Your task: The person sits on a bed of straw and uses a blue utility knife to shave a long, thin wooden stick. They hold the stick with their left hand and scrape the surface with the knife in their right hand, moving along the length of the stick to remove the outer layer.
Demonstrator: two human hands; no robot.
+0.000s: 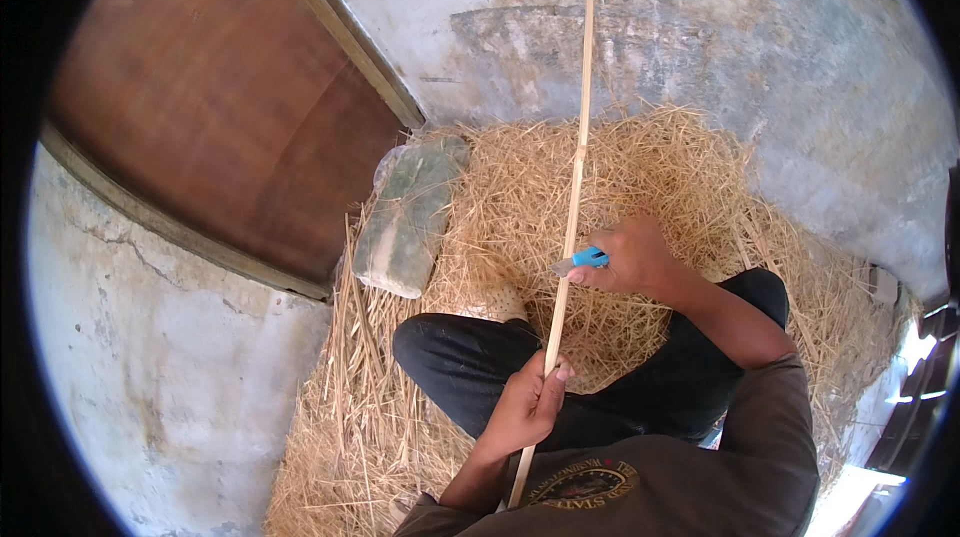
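Gripping a long bamboo strip (572, 207), the left hand (527, 402) was clamped round its lower part, while the strip's bottom end was hidden against the dark shirt. Just above, the right hand (630, 257) closed on a blue-handled knife (583, 260), blade mostly hidden at the strip. Straw (660, 167) spread beneath both hands; a greenish stone block (410, 217) lay left of them.

Room was tight w/ the stone block (408, 219) and wooden door (220, 107) blocking left, wall (700, 27) at far side. Straw pile (660, 167) far right lay open, knees (450, 352) crowded near.
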